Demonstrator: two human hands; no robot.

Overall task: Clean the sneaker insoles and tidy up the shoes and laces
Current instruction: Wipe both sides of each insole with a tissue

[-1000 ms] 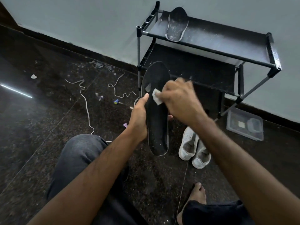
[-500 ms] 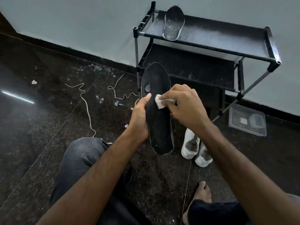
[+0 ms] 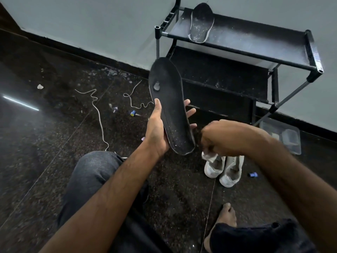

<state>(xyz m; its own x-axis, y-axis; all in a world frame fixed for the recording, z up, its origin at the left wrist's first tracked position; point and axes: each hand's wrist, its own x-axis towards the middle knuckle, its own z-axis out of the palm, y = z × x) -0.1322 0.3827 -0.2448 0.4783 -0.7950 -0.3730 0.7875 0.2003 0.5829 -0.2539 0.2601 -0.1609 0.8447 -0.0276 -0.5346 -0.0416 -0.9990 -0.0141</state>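
Left hand (image 3: 156, 132) grips the black insole (image 3: 169, 105) from its edge, thumb along the near side and fingers wrapped behind, toe end up. Right hand (image 3: 218, 137) has come off the insole face: half a second ago it was pressing the white wipe (image 3: 207, 155) mid-insole, now it's down beside the heel end, curled shut with a bit of the wipe showing under the knuckles (blurred, so the exact pinch is hard to read).

Read: one wiping stroke has run off the heel. Insole isn't clean yet; a pale worn patch near the toe and white specks near the heel remain, so I'd expect another pass or a refold of the wipe.

Rest of the job is untouched:
- second insole (image 3: 200, 24) lies on the top shelf of the rack (image 3: 255, 33), still dusty
- white sneakers (image 3: 222, 168) sit side by side on the floor (image 3: 45, 143), just under the right hand, no laces in them
- two laces (image 3: 98, 115) lie loose on the floor, well apart from the shoes
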